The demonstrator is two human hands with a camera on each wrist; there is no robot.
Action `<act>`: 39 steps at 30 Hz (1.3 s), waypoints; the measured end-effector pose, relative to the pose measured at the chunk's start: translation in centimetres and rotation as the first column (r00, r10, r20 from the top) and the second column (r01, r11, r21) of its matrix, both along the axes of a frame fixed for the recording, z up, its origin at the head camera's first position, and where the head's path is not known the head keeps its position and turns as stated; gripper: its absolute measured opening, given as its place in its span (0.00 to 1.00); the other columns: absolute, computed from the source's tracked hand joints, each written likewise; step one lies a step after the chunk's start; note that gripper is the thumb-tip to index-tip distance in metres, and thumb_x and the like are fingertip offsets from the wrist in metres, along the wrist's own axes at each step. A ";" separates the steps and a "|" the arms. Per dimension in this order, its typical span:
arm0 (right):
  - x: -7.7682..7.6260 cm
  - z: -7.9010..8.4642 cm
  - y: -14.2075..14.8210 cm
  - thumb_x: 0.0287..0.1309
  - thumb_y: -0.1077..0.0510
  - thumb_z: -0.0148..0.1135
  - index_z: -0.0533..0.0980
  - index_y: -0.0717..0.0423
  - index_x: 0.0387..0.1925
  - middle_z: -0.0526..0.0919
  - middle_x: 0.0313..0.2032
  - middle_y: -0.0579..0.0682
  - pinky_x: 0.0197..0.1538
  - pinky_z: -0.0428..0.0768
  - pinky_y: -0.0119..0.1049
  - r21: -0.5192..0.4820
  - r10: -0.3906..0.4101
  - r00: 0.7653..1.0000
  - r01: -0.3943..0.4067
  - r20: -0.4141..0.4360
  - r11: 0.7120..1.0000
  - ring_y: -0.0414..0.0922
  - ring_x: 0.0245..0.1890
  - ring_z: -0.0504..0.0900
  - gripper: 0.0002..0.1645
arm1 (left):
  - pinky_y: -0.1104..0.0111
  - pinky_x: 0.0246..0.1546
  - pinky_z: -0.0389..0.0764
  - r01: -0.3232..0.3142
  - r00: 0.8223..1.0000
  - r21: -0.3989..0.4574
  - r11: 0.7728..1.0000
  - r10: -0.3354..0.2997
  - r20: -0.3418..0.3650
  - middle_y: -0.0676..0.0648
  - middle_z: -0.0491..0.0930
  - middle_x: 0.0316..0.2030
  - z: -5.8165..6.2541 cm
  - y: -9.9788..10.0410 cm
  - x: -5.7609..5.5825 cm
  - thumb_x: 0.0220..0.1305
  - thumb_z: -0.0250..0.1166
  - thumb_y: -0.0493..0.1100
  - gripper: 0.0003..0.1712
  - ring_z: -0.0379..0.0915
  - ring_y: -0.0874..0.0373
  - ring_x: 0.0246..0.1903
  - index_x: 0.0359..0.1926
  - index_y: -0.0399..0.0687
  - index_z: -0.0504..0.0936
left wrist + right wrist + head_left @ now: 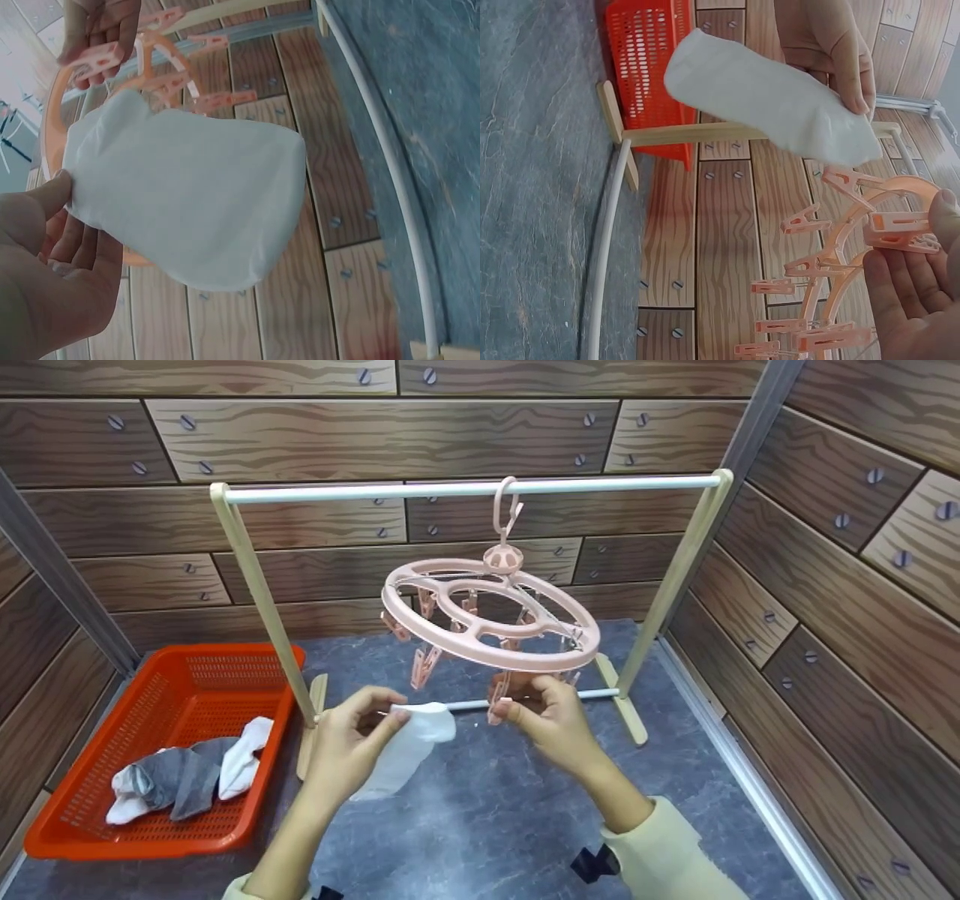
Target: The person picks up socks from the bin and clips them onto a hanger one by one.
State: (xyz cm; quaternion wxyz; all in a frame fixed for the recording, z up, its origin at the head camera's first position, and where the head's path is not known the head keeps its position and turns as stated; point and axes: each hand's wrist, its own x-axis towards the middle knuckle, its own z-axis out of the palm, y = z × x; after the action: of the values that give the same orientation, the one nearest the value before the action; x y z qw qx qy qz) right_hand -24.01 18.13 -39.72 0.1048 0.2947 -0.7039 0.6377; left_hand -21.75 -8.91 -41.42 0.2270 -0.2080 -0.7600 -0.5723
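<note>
A white sock (409, 750) hangs from my left hand (349, 739), pinched at its upper edge between thumb and fingers. In the left wrist view the sock (187, 195) spreads out flat in front of the hand. My right hand (551, 720) pinches a pink clothespin (499, 705) below the near rim of a round pink drying hanger (491, 652). The same clothespin (900, 225) shows between thumb and fingers in the right wrist view. The hanger tilts down toward the right hand, and the sock is apart from it, to its lower left.
The hanger's hook (504, 506) sits over the white bar (337, 493) of a wooden-legged rack. An orange basket (259, 810) at the left holds several grey and white socks (184, 776). Other clothespins (425, 666) dangle around the ring. Wood-patterned walls (825, 585) enclose the grey floor.
</note>
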 end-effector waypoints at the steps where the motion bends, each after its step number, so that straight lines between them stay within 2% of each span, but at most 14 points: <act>1: 0.0 0.0 0.0 0.59 0.70 0.65 0.78 0.73 0.44 0.84 0.35 0.66 0.38 0.86 0.36 -0.007 0.001 1.000 -0.001 0.002 1.000 0.43 0.32 0.86 0.12 | 0.72 0.30 0.83 0.013 1.000 0.000 1.000 -0.013 0.001 0.53 0.87 0.34 0.0 0.2 -0.1 0.62 0.71 0.40 0.06 0.84 0.58 0.30 0.41 0.49 0.85; 11: 0.1 0.1 -0.2 0.62 0.70 0.61 0.77 0.73 0.42 0.83 0.34 0.67 0.37 0.86 0.38 -0.032 0.019 1.000 -0.019 -0.007 0.999 0.45 0.31 0.86 0.08 | 0.72 0.26 0.81 0.045 0.998 -0.034 0.998 -0.044 0.033 0.57 0.85 0.29 -0.6 1.6 -0.2 0.62 0.70 0.43 0.06 0.81 0.63 0.26 0.41 0.51 0.85; 18: 0.0 0.1 -0.3 0.63 0.71 0.60 0.77 0.72 0.42 0.85 0.31 0.63 0.37 0.86 0.39 -0.034 0.022 0.999 -0.023 -0.038 0.999 0.47 0.30 0.86 0.07 | 0.71 0.26 0.81 0.067 0.997 -0.047 0.997 -0.064 0.051 0.58 0.85 0.30 -0.9 2.1 -0.2 0.63 0.69 0.45 0.06 0.80 0.62 0.26 0.41 0.57 0.85; 27: 0.0 0.2 -0.3 0.64 0.71 0.59 0.77 0.71 0.40 0.84 0.28 0.63 0.35 0.86 0.40 -0.069 0.037 0.995 -0.044 -0.092 0.997 0.48 0.28 0.86 0.05 | 0.71 0.24 0.79 0.103 0.994 -0.066 0.993 -0.101 0.027 0.59 0.84 0.28 -0.9 3.0 -0.1 0.64 0.69 0.46 0.05 0.78 0.62 0.23 0.41 0.59 0.84; 35: 0.3 0.6 -0.4 0.64 0.72 0.58 0.76 0.75 0.38 0.83 0.28 0.68 0.34 0.86 0.37 -0.117 0.051 0.997 -0.059 -0.066 0.991 0.46 0.26 0.86 0.05 | 0.72 0.23 0.78 0.114 0.993 -0.116 0.987 -0.117 -0.017 0.58 0.84 0.28 -1.1 3.9 -0.1 0.65 0.68 0.46 0.06 0.76 0.66 0.22 0.41 0.53 0.85; 39: 0.3 0.6 -0.5 0.63 0.72 0.59 0.77 0.75 0.38 0.83 0.29 0.67 0.36 0.86 0.37 -0.111 0.039 0.998 -0.044 -0.055 0.993 0.45 0.27 0.86 0.05 | 0.72 0.21 0.78 0.112 0.992 -0.125 0.986 -0.117 -0.037 0.58 0.84 0.27 -1.1 4.2 -0.2 0.65 0.69 0.45 0.05 0.75 0.67 0.20 0.40 0.54 0.84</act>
State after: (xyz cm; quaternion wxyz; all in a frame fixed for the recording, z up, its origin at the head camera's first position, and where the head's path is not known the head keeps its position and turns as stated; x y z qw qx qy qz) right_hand -23.70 17.64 -39.08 0.1265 0.3196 -0.6576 0.6704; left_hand -21.92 -4.76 -42.54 0.1974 -0.2775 -0.7755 -0.5317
